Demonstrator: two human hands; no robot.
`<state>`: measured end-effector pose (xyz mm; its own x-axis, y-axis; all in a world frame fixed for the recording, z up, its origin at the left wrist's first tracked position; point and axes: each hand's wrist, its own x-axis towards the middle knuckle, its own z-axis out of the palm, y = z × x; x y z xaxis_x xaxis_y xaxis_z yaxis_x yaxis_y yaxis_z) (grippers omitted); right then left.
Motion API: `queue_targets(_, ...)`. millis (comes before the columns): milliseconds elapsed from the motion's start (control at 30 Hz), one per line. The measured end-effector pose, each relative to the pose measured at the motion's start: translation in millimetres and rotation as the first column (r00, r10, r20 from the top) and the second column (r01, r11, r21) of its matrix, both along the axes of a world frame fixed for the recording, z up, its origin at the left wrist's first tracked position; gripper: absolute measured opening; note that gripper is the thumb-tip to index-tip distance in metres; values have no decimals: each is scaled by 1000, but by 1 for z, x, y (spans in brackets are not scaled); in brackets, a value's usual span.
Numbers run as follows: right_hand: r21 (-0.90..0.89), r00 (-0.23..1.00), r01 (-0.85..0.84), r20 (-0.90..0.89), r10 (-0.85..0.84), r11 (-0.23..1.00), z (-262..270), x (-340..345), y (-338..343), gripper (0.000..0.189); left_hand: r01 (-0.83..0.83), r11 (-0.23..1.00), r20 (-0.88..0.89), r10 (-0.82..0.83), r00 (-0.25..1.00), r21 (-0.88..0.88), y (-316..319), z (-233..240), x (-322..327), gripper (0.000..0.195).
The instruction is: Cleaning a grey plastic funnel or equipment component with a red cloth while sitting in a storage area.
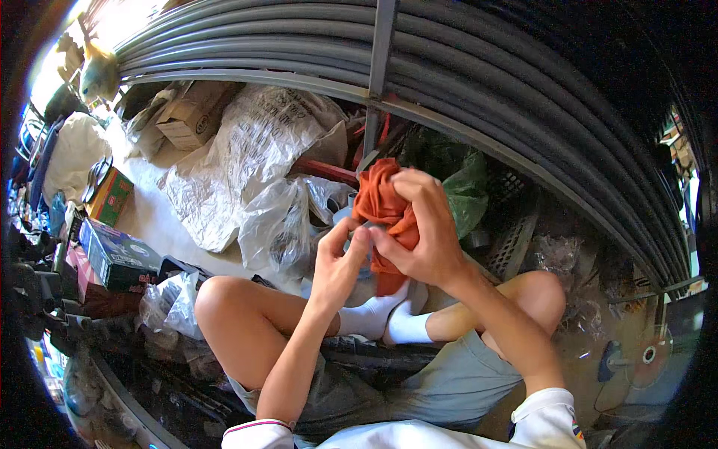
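Note:
An orange-red cloth (383,193) hangs bunched in front of me, above my feet in white socks (412,326). My right hand (426,224) is shut on it, the fingers curled over its upper right side and the thumb pointing towards my left hand. My left hand (342,258) is at the cloth's lower left edge, thumb and forefinger close together. Something small and greyish shows between the two thumbs, too blurred and covered to name. Whether the left fingers pinch it or the cloth is not clear. Below the hands, the cloth's loose end drops towards the socks.
Long dark pipes (477,84) lie on a metal rack (381,50) beyond my hands. A printed white woven sack (252,146), a clear plastic bag (277,224) and a green bag (468,191) lie beneath it. Boxes (120,252) stand left; a fan (648,354) is at right.

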<state>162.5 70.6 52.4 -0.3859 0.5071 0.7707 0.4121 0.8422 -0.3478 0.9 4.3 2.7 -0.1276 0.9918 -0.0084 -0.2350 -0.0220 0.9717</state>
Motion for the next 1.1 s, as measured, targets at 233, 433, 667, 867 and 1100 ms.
queue_targets(233,-495,978,-51,-200,-57,867,4,18,34,27,177,907,-451,15,892,381,1,-5,-9,20)
queue_targets(433,-420,889,-211,-459,-6,883,-1,22,54,37,66,939,-49,-52,997,338,-4,2,1,28)
queue_targets(667,-333,986,-16,-160,-40,943,7,4,-10,47,-44,995,305,16,952,85,9,-32,2,66)
queue_targets(867,-739,868,45,-305,-393,672,-13,8,25,57,5,1000,370,-5,929,0,-2,-20,39,87)
queue_targets(1100,-921,932,-292,-214,291,256,26,24,11,31,-37,992,366,-9,931,120,6,-26,5,82)
